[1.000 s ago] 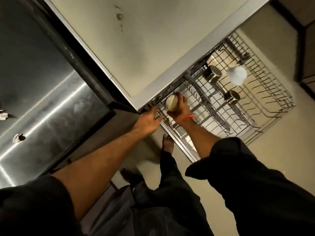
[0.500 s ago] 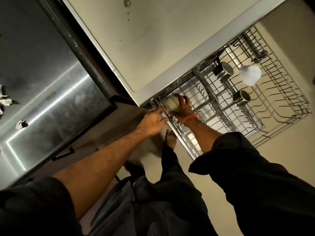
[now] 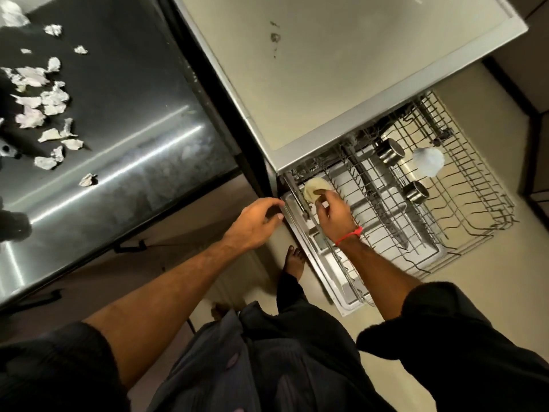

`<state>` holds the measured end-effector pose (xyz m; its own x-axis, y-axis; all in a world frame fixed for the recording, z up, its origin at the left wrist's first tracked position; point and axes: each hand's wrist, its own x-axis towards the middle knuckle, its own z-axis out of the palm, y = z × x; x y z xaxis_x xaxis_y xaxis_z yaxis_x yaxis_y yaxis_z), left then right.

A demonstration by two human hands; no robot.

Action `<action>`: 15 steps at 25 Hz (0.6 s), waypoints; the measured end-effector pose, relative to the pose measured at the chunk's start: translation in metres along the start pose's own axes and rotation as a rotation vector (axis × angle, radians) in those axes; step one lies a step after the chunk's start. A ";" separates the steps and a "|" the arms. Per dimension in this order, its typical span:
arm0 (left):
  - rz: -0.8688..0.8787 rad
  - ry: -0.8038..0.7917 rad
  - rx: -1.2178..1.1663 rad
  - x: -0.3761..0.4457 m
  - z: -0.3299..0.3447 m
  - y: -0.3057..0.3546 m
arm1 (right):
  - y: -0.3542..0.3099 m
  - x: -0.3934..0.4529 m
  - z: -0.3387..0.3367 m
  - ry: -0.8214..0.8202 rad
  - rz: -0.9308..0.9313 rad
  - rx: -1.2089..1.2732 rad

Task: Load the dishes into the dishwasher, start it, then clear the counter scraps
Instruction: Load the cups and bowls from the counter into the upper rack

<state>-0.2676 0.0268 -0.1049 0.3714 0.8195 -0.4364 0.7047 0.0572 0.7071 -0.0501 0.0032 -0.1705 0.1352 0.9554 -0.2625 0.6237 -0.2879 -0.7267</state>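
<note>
We look down from head height at an open dishwasher with its lower wire rack [image 3: 463, 221] pulled out over the open door [image 3: 332, 281]. Our right hand [image 3: 334, 214], a red thread at the wrist, pinches a small cream-coloured bowl [image 3: 313, 188] with thumb and curled fingers at the rack's near left corner, just under the edge of the counter top [image 3: 341, 69]; whether the bowl already rests on the tines we cannot tell. Our left hand [image 3: 255, 223] hangs beside the door's left edge with fingers loosely spread, holding nothing; whether a fingertip touches the door is unclear. Farther along the rack lie two steel cups [image 3: 392, 151] [image 3: 416, 192] on their sides, with a white bowl [image 3: 427, 162] between them. To the left, on the steel counter [image 3: 124, 138], many torn white paper scraps [image 3: 44, 102] lie scattered. We judge the task to be partly done: a few dishes are loaded and this bowl is being placed, while the rack still has to go in, the door be closed, the machine be started, and the scraps be cleared.
</note>
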 end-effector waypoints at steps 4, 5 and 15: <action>0.014 0.195 -0.109 -0.068 -0.027 -0.040 | -0.060 -0.034 0.025 -0.102 -0.171 0.112; 0.012 0.250 -0.123 -0.088 -0.037 -0.053 | -0.080 -0.043 0.037 -0.120 -0.231 0.122; -0.094 0.879 -0.292 -0.283 -0.132 -0.193 | -0.322 -0.120 0.207 -0.504 -0.653 0.195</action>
<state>-0.5885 -0.1406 -0.0441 -0.3547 0.9350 -0.0057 0.4846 0.1891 0.8540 -0.4264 -0.0324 -0.0362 -0.5944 0.8036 0.0300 0.3068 0.2611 -0.9153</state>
